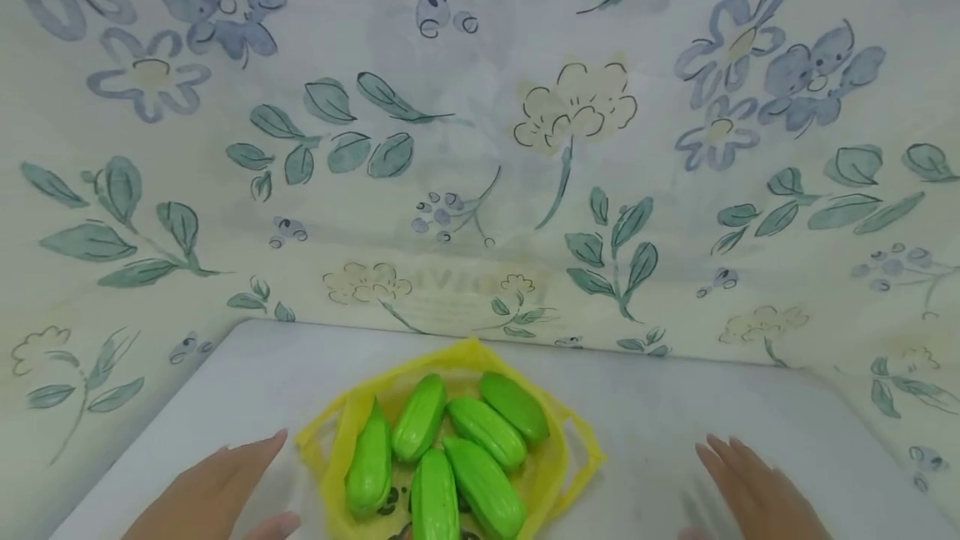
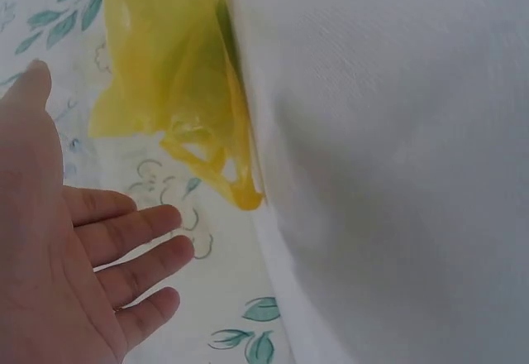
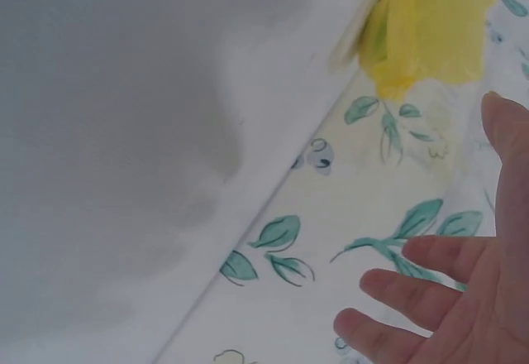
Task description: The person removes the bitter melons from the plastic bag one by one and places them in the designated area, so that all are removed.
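Observation:
A yellow plastic bag (image 1: 450, 359) lies spread open on the white table, and several bright green, elongated, ridged vegetables (image 1: 486, 432) rest on it. To the left of the bag, my left hand (image 1: 213, 486) is held with its fingers extended and nothing in its grasp. My right hand (image 1: 761, 490) hovers farther off on the right side, its fingers likewise extended and holding nothing. The left wrist view has a knotted-looking yellow bag handle (image 2: 219, 170) beyond the fingertips. In the right wrist view the bag's yellow side (image 3: 438, 29) appears above the thumb.
The white tabletop (image 1: 660, 415) surrounds the bag. Behind and on both sides rises a pale wall covering (image 1: 480, 132) printed with leaves and flowers.

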Available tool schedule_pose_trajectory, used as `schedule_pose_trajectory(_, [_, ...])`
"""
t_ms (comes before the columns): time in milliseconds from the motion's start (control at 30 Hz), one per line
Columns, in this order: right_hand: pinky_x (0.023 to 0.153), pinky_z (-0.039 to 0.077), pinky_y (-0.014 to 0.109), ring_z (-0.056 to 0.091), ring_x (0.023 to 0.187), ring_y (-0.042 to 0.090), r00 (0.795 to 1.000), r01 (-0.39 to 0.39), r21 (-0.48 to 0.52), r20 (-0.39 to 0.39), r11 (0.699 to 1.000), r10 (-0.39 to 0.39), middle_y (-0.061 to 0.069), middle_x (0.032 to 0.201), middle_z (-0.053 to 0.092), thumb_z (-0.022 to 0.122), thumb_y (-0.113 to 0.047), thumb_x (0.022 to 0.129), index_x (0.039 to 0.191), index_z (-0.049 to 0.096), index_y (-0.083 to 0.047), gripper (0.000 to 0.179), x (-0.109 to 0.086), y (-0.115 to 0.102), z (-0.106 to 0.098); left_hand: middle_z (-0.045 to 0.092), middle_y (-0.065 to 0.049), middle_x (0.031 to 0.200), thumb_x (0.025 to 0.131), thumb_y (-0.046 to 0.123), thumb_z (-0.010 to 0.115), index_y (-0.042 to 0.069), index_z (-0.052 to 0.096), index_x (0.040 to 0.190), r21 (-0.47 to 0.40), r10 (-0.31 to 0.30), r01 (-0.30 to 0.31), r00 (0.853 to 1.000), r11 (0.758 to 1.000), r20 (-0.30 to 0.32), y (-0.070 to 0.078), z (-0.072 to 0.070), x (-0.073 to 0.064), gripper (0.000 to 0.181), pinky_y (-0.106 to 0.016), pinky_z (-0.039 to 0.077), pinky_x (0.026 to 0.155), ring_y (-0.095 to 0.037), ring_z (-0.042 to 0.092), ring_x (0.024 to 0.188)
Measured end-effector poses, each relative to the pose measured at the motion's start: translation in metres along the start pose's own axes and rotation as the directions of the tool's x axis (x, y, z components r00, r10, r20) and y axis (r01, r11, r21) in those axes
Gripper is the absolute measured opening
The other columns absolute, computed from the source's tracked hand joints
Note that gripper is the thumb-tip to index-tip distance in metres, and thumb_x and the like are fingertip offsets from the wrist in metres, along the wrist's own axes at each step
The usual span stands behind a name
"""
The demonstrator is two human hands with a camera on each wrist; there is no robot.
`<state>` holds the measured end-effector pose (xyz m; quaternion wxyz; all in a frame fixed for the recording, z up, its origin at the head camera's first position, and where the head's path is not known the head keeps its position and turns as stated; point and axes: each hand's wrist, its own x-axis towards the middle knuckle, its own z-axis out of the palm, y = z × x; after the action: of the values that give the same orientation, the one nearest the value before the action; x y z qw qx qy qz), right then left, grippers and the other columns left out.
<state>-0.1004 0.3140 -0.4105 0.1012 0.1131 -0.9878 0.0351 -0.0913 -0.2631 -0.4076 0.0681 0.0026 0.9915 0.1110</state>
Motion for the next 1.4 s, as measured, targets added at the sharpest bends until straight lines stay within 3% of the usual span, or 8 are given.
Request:
schedule_pose_trajectory(133, [0.108,0.039,0.066,0.046,0.139,0.042,1.000,-0.015,0.015,0.023,1.000,0.014,0.015,0.152,0.052,0.056,-0.087,0.084,0.151,0.052,-0.008,0.103,0.004,-0.010,-0.014,0.053,-0.023,0.148,0.084,0.090,0.049,0.013,0.042,0.159,-0.018,-0.008,0.009,0.999,1.000,0.047,0.011,-0.011,0.001,0.108,-0.073,0.039,0.102,-0.055,0.046,0.131])
schedule_pose_trajectory(367, [0.105,0.046,0.060,0.053,0.134,0.037,1.000,0.004,0.045,-0.012,0.999,-0.003,0.010,0.150,0.054,0.069,-0.077,0.084,0.149,0.055,-0.012,0.093,0.011,-0.031,-0.035,0.062,-0.012,0.141,0.087,0.090,0.038,0.013,0.056,0.148,-0.019,0.066,-0.067,0.996,0.998,-0.053,0.029,-0.023,0.000,0.100,-0.070,0.041,0.102,-0.050,0.051,0.131])
schedule_pose_trajectory(533, [0.104,0.048,0.055,0.056,0.133,0.031,0.998,0.045,0.052,-0.045,0.998,-0.043,0.006,0.148,0.056,0.078,-0.066,0.084,0.148,0.057,-0.014,0.085,0.016,-0.050,-0.046,0.066,-0.008,0.132,0.092,0.081,0.051,0.012,0.061,0.139,-0.033,0.085,-0.088,0.993,0.996,-0.084,0.038,-0.025,-0.001,0.084,-0.065,0.047,0.099,-0.041,0.060,0.121])
schedule_pose_trajectory(667, [0.104,0.050,0.052,0.057,0.132,0.028,0.999,0.044,0.068,-0.024,0.997,-0.043,0.001,0.148,0.057,0.078,-0.065,0.085,0.148,0.057,-0.018,0.081,0.018,-0.064,-0.051,0.071,0.001,0.112,0.095,0.069,0.062,0.009,0.065,0.131,-0.089,0.083,-0.087,0.995,0.992,-0.053,0.044,-0.025,-0.001,0.071,-0.058,0.054,0.089,-0.027,0.068,0.102])
schedule_pose_trajectory(800, [0.104,0.051,0.049,0.057,0.132,0.023,0.998,0.061,0.085,0.010,0.994,-0.062,-0.002,0.148,0.056,0.075,-0.066,0.087,0.149,0.056,-0.022,0.079,0.019,-0.078,-0.054,0.071,0.005,0.101,0.095,0.062,0.067,0.008,0.067,0.125,-0.159,0.034,-0.033,0.999,0.987,0.007,0.049,-0.024,-0.003,0.062,-0.048,0.058,0.078,-0.017,0.066,0.088])
schedule_pose_trajectory(967, [0.103,0.051,0.043,0.057,0.130,0.017,0.991,0.135,0.087,-0.011,0.987,-0.134,-0.005,0.145,0.057,0.076,-0.064,0.088,0.148,0.058,-0.021,0.076,0.024,-0.095,-0.059,0.068,0.010,0.092,0.096,0.061,0.067,0.014,0.069,0.114,-0.188,0.027,-0.029,1.000,0.982,-0.011,0.054,-0.026,-0.005,0.049,-0.038,0.054,0.069,-0.010,0.059,0.077])
schedule_pose_trajectory(1233, [0.097,0.055,0.038,0.058,0.126,0.013,0.933,0.360,0.104,-0.065,0.927,-0.355,-0.002,0.143,0.056,0.060,-0.069,0.097,0.147,0.057,-0.013,0.075,0.037,-0.115,-0.061,0.065,0.011,0.080,0.095,0.052,0.073,0.018,0.066,0.094,-0.193,0.033,-0.041,0.998,0.980,-0.046,0.064,-0.028,-0.004,0.034,-0.036,0.053,0.066,-0.009,0.058,0.072])
schedule_pose_trajectory(1400, [0.092,0.058,0.037,0.060,0.123,0.016,0.869,0.493,0.117,-0.118,0.862,-0.481,0.002,0.141,0.056,0.061,-0.061,0.101,0.145,0.057,-0.007,0.070,0.041,-0.126,-0.057,0.060,0.009,0.073,0.096,0.049,0.073,0.017,0.063,0.089,-0.173,0.016,-0.018,1.000,0.985,-0.012,0.068,-0.027,-0.006,0.035,-0.034,0.050,0.063,-0.011,0.054,0.067])
